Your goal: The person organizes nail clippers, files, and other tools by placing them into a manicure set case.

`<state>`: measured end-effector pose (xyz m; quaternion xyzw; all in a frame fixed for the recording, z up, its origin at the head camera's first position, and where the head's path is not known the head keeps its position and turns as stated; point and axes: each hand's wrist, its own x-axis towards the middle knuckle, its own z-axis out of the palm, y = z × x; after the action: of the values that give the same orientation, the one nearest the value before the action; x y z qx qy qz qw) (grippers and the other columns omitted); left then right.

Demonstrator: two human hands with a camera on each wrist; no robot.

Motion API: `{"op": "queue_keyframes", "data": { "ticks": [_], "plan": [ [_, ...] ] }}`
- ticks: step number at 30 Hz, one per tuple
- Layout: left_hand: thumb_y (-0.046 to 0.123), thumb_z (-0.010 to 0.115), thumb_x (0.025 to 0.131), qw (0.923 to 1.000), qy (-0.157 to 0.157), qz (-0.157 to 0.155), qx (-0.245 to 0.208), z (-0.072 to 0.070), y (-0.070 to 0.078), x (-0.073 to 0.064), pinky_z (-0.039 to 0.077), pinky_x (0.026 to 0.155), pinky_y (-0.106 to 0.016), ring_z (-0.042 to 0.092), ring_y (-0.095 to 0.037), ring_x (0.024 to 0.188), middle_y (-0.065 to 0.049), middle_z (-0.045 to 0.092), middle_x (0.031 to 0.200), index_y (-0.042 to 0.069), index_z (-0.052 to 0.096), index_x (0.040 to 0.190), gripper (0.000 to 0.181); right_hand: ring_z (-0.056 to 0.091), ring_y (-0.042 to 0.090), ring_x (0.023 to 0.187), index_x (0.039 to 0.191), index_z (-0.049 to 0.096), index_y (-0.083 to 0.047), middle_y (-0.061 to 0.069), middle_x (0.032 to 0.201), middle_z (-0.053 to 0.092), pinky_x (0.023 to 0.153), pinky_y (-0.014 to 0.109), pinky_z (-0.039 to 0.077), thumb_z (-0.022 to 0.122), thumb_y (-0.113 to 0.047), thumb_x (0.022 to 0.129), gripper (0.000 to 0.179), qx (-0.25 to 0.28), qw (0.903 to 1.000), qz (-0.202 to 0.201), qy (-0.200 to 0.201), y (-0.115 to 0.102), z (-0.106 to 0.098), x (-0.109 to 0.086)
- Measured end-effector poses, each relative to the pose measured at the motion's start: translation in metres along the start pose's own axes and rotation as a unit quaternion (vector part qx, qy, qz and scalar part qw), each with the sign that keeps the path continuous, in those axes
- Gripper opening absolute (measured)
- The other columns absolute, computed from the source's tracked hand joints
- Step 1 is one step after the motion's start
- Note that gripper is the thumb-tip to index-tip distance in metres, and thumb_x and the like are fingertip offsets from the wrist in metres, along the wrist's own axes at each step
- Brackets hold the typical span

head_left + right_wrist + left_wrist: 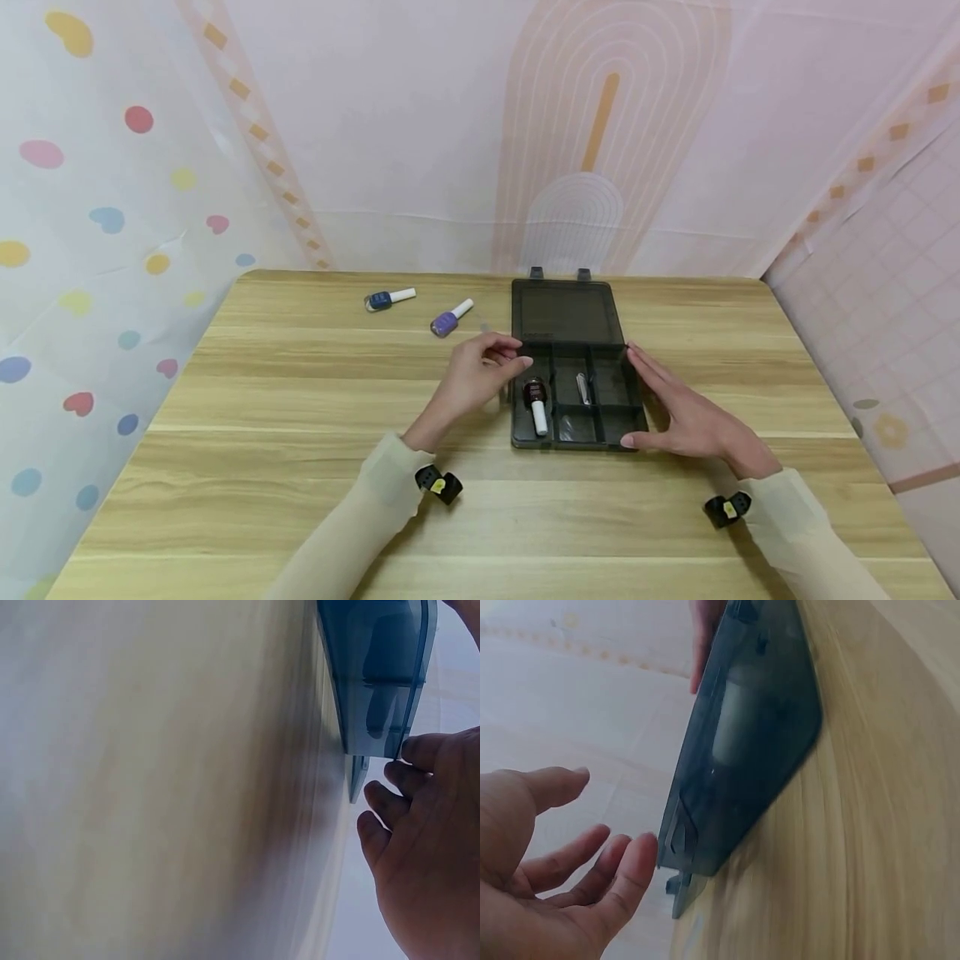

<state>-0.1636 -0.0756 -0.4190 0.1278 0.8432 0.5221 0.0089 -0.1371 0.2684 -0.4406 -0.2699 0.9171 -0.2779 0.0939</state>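
Note:
A dark translucent compartment box (609,427) lies on the table with its lid (566,310) folded back flat. A dark nail polish bottle (536,404) with a white cap lies in the left section; a small silver nail clipper (582,388) is in the back middle one. My left hand (480,375) hovers at the box's left edge, its fingers loosely bent and holding nothing, as the left wrist view shows. My right hand (690,417) rests along the right side, fingertips at the back and thumb near the front corner; in the right wrist view its fingers touch the wall.
Left of the lid, a purple nail polish bottle (447,322) and a dark blue nail polish bottle (382,300) lie on the wooden table (300,392). A patterned cloth backdrop (405,150) rises behind the table's far edge.

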Motion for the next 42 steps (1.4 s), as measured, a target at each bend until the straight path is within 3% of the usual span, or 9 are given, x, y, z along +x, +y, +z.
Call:
{"op": "queue_keyframes", "data": {
  "ticks": [12,18,22,30,36,42],
  "plan": [
    [0.031,0.076,0.094,0.9998,0.001,0.02,0.003,-0.018,-0.013,0.006,0.06,0.092,-0.043,0.064,-0.033,0.119,-0.02,0.066,0.128,0.001,0.064,0.133,0.05,0.012,0.039,0.159,0.166,0.005,-0.013,0.009,0.175,0.003,0.117,0.067,0.028,0.082,-0.052,0.084,0.119,0.006,1.0,0.005,-0.003,-0.001,0.0,-0.001],
    [0.03,0.076,0.094,0.9992,0.001,0.03,0.026,-0.027,-0.02,0.011,0.056,0.1,-0.046,0.055,-0.037,0.132,-0.017,0.061,0.14,0.005,0.06,0.139,0.053,0.013,0.04,0.159,0.166,0.005,-0.014,0.009,0.175,0.003,0.118,0.067,0.028,0.082,-0.052,0.084,0.119,0.007,0.9999,0.01,-0.005,-0.001,0.0,-0.001],
    [0.029,0.079,0.092,0.9985,0.012,0.032,0.042,-0.034,-0.027,0.016,0.052,0.106,-0.05,0.051,-0.035,0.137,-0.013,0.058,0.143,0.008,0.059,0.141,0.057,0.013,0.039,0.159,0.166,0.005,-0.014,0.009,0.175,0.003,0.118,0.067,0.028,0.082,-0.053,0.084,0.119,0.006,0.9999,0.012,-0.006,0.0,0.001,-0.002],
    [0.031,0.083,0.088,0.9944,0.042,0.045,0.086,-0.048,-0.041,0.027,0.047,0.111,-0.054,0.054,-0.042,0.13,-0.02,0.056,0.145,0.005,0.056,0.143,0.067,0.013,0.04,0.159,0.166,0.004,-0.015,0.008,0.175,0.002,0.117,0.067,0.028,0.081,-0.052,0.084,0.119,0.008,0.9999,0.013,-0.005,0.0,0.001,-0.003],
    [0.034,0.084,0.086,0.9928,0.044,0.014,0.111,-0.059,-0.05,0.033,0.038,0.117,-0.059,0.043,-0.043,0.142,-0.02,0.049,0.152,0.005,0.051,0.148,0.075,0.013,0.04,0.159,0.166,0.004,-0.015,0.009,0.175,0.002,0.117,0.067,0.029,0.081,-0.052,0.084,0.119,0.008,0.9999,0.009,-0.004,0.001,0.002,-0.003],
    [0.037,0.083,0.087,0.992,0.022,-0.017,0.123,-0.067,-0.062,0.041,0.044,0.112,-0.056,0.048,-0.042,0.135,-0.022,0.045,0.154,0.005,0.044,0.153,0.084,0.012,0.039,0.159,0.166,0.004,-0.015,0.009,0.175,0.002,0.117,0.067,0.029,0.082,-0.051,0.084,0.119,0.008,0.9999,0.009,-0.004,0.001,0.002,-0.003]
  ]
}}
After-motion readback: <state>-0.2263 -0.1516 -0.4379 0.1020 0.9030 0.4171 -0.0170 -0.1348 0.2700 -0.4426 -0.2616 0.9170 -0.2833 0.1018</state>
